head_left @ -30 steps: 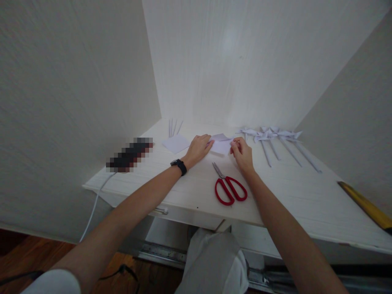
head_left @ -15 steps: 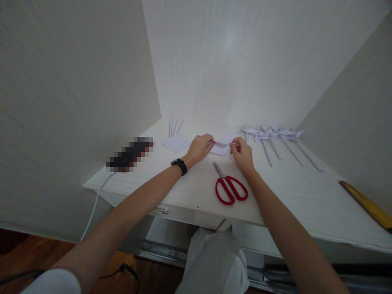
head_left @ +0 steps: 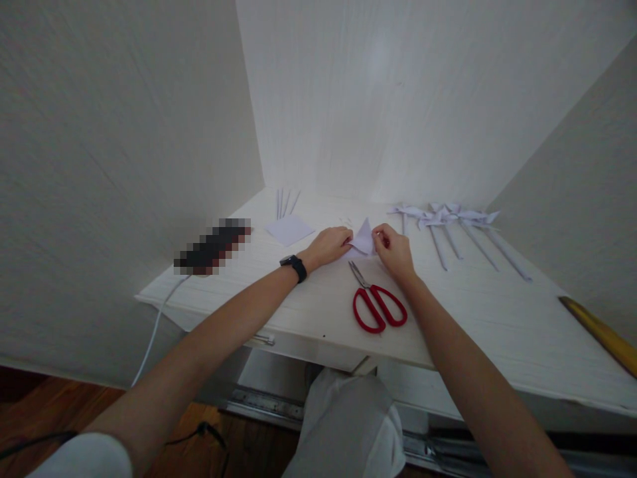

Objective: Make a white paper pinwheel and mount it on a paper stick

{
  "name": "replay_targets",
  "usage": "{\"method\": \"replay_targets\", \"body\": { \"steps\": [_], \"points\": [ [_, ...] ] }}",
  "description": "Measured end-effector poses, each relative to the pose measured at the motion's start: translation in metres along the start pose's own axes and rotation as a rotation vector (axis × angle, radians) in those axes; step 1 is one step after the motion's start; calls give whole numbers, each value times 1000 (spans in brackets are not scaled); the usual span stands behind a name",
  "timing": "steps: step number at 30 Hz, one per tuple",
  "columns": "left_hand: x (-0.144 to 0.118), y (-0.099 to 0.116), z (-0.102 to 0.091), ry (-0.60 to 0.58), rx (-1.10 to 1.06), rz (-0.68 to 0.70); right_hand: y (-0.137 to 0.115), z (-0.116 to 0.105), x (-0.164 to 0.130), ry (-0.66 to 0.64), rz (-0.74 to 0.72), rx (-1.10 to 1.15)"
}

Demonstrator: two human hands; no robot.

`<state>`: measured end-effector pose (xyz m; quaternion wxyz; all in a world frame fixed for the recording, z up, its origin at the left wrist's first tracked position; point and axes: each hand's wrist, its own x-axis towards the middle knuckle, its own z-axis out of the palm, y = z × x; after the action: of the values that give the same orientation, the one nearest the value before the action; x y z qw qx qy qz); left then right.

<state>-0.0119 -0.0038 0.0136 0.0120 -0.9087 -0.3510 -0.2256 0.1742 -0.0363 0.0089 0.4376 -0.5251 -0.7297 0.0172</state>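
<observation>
Between my hands is a sheet of white paper (head_left: 364,240), part of it bent up into a pointed corner. My left hand (head_left: 331,245), with a black watch on the wrist, grips the paper's left side. At its right edge, my right hand (head_left: 393,247) pinches the paper between thumb and fingers. Red-handled scissors (head_left: 379,305) lie on the desk just in front of the paper, blades slightly apart and pointing away from me. Left of my left hand rests a flat white square of paper (head_left: 290,230).
Several thin paper sticks (head_left: 284,204) lie at the back left. Paper pinwheels (head_left: 440,216) on rolled sticks lie at the back right. A blurred dark device (head_left: 213,247) with a white cable sits at left, a yellow object (head_left: 600,335) at the right edge. Walls enclose the desk (head_left: 488,332).
The paper in my hands, flatter before, now has a corner standing up in a point. My left hand has shifted slightly right. The whole view has moved a little.
</observation>
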Motion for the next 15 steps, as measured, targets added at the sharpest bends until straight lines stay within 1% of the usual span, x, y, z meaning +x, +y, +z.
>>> {"method": "replay_targets", "body": {
  "steps": [6, 11, 15],
  "points": [
    [0, -2, 3, 46, -31, -6, 4, 0, 0, 42, 27, -19],
    [2, -4, 5, 126, -164, -68, 8, 0, 1, 78, 61, -26],
    [4, -3, 3, 150, -254, -141, 9, 0, 1, 73, 76, 5]
  ]
}}
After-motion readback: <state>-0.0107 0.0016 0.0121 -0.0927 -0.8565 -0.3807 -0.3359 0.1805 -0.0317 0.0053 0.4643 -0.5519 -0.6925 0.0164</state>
